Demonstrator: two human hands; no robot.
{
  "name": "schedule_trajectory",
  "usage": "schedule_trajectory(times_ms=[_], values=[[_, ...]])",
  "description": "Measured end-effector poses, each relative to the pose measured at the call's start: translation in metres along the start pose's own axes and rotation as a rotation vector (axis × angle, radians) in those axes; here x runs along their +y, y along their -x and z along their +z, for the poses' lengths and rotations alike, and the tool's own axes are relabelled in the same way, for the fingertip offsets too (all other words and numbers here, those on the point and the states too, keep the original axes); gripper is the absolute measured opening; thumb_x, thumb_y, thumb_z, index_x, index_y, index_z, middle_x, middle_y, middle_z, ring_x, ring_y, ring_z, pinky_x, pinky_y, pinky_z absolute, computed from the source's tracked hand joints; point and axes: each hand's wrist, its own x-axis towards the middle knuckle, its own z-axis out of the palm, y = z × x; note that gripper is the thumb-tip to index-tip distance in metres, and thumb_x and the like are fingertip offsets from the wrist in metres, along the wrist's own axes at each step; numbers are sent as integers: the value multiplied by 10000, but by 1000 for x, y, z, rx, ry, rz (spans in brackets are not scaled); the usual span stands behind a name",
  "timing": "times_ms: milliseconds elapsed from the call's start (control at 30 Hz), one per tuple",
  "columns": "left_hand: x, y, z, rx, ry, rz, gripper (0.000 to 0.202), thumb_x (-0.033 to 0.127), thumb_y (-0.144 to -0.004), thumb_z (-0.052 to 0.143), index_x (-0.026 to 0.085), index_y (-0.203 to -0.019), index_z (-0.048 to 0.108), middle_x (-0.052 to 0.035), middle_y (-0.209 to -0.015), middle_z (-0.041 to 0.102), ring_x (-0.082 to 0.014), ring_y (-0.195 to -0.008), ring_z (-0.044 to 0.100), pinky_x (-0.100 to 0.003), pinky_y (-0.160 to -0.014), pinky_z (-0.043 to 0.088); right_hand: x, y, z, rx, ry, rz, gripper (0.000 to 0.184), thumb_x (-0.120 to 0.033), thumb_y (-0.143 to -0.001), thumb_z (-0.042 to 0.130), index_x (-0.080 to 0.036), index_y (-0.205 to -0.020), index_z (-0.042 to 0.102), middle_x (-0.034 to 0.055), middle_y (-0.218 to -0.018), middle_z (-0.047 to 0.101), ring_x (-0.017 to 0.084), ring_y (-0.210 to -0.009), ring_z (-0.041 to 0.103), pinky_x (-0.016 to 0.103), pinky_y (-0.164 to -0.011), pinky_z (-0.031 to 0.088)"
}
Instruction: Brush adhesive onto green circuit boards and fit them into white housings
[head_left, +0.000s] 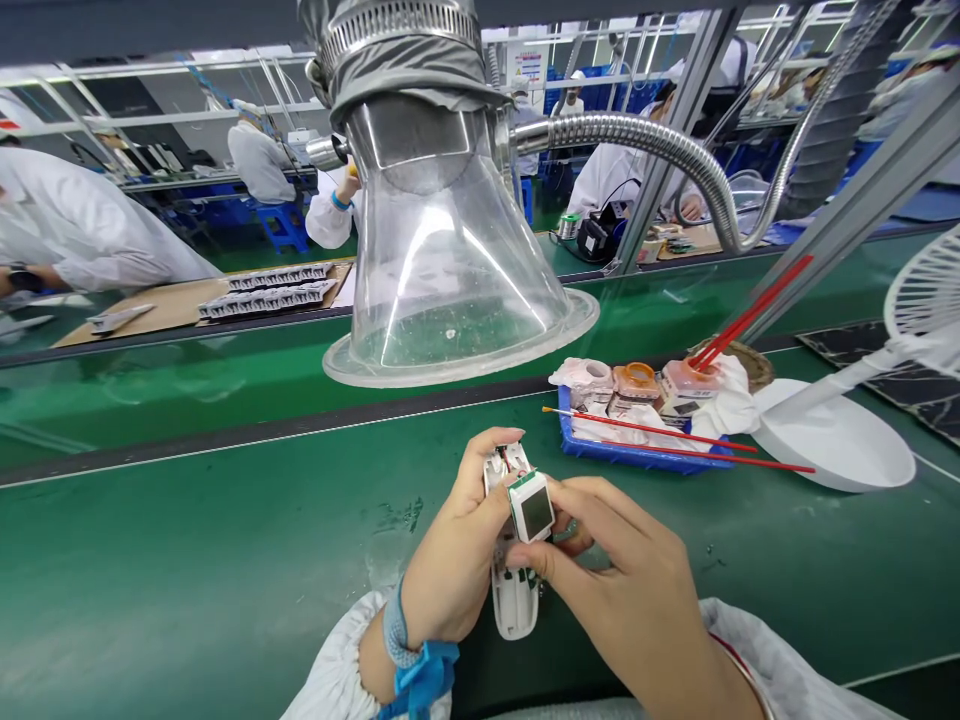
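A white plastic device housing (516, 608), opened up with wires and circuit parts showing, is held over the green bench. My left hand (461, 530) is wrapped round its upper part, the thumb against a small display module. That display module (534, 508) has a dark square screen in a white frame on a green circuit board, and it sits tilted over the housing. The thumb and fingers of my right hand (615, 560) pinch the module's right and lower edges. My right fingers hide part of the housing's inside.
A clear fume hood (450, 250) hangs above the bench. Behind my right hand, a blue tray (645, 455) holds bottles, tissue and red-handled brushes (675, 432). A white fan (832, 440) stands at right. Co-workers in white sit across the line, near strips of parts (266, 298).
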Motion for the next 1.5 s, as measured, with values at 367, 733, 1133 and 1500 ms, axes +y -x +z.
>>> schedule_trajectory(times_ms=[367,733,1133,1500], values=[[2,0,-2,-5,26,45,554,198,-838,507,426,-1312,332,19,-775,545,-85,-610,507,-190,-564,395,-1,2,-1,19,100,-72,212,-250,-781,642,-185,-983,640,33,-816,612,127,-632,583,226,-543,516],[-19,2,3,56,174,143,663,132,-809,500,434,-1355,274,11,-871,540,-65,-602,485,-171,-550,382,-1,2,-2,9,175,-149,153,-253,-819,618,-188,-957,626,31,-808,605,127,-643,594,226,-547,505],[-25,7,8,20,234,208,430,387,-899,413,385,-1313,298,-6,-911,550,-103,-730,527,-191,-659,424,1,8,1,9,238,-165,182,-265,-860,573,-161,-993,643,8,-677,528,101,-558,492,221,-499,419],[-27,6,7,95,-187,176,433,402,-858,511,362,-1228,290,20,-883,498,-84,-700,473,-192,-638,401,12,6,3,14,513,-418,257,-64,-883,475,-145,-706,643,16,-639,565,118,-597,470,262,-518,332]])
